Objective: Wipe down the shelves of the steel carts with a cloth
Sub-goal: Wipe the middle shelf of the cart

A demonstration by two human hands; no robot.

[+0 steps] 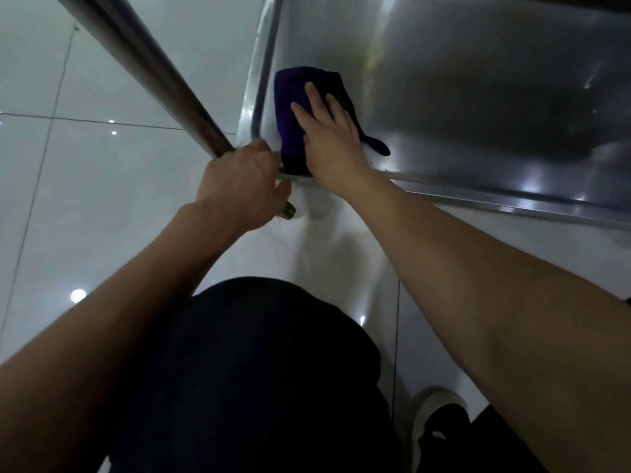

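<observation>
A dark purple cloth [291, 107] lies flat in the near left corner of a steel cart shelf [461, 97]. My right hand [329, 131] presses on the cloth with its fingers straight and spread. My left hand [242, 186] grips the cart's upright steel post [153, 73] at the shelf's corner, fingers curled round it. The shelf has a raised rim [495, 196] along its near and left sides.
White glossy floor tiles [85, 199] surround the cart on the left and below. My dark-trousered knee [256, 370] fills the lower middle, and a white shoe [430, 414] shows at the lower right. A caster wheel [314, 203] sits under the shelf corner.
</observation>
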